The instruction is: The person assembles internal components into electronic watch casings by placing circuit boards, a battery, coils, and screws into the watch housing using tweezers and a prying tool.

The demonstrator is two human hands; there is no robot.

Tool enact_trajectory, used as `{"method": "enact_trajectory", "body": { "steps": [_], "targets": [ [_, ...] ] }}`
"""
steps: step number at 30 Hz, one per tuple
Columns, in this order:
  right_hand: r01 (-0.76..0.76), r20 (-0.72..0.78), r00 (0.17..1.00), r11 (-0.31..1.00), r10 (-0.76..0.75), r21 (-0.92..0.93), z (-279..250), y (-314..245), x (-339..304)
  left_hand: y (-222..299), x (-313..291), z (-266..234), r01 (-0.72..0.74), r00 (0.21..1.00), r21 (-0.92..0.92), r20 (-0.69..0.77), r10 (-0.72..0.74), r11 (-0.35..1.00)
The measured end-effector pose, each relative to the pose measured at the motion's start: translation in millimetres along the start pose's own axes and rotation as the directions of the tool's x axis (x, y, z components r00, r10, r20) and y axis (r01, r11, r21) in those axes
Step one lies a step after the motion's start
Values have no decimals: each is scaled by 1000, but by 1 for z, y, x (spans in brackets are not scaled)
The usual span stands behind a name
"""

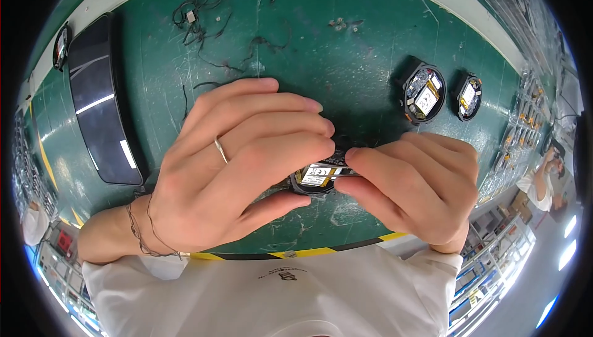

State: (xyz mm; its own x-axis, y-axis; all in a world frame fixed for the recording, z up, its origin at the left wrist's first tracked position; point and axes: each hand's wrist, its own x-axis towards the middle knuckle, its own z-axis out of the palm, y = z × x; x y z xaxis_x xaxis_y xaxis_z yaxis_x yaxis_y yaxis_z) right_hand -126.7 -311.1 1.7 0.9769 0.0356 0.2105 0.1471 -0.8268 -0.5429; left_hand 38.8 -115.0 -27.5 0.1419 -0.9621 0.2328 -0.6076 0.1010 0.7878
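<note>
A small round black device with its inside exposed sits near the table's front edge; a white label and gold-coloured edges show inside it. My left hand is closed around its far and near rims, with the thumb on the near side and the fingers arched over the top. Pinched between thumb and index finger of my right hand is a pair of slim metal tweezers. Their prongs reach left across the open device. My fingers hide the device's far side, and the exact spot where the tips touch cannot be seen.
Two similar opened round devices stand at the right. A long glossy black curved panel lies left, another small device beyond it. Loose black wires and small screws lie at the back. Bagged parts line the right edge.
</note>
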Motion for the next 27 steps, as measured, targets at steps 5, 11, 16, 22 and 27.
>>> {"method": "enact_trajectory", "body": {
  "steps": [5,11,16,22,27],
  "targets": [
    [3,-25,1000,999,-2,46,6,-3,1,1,0,0,-8,1000,20,-5,8,1000],
    [-22,-7,1000,999,23,39,11,-4,1,-1,-3,2,-15,1000,19,-23,15,1000],
    [-22,9,1000,999,22,31,12,-5,2,-2,-5,1,-14,999,18,-29,15,1000],
    [-33,26,999,999,33,15,10,-5,2,-1,-2,3,-12,1000,41,-24,13,999],
    [-34,29,999,999,34,-7,11,-6,5,-1,-4,4,-12,999,60,-29,14,998]
  ]
}}
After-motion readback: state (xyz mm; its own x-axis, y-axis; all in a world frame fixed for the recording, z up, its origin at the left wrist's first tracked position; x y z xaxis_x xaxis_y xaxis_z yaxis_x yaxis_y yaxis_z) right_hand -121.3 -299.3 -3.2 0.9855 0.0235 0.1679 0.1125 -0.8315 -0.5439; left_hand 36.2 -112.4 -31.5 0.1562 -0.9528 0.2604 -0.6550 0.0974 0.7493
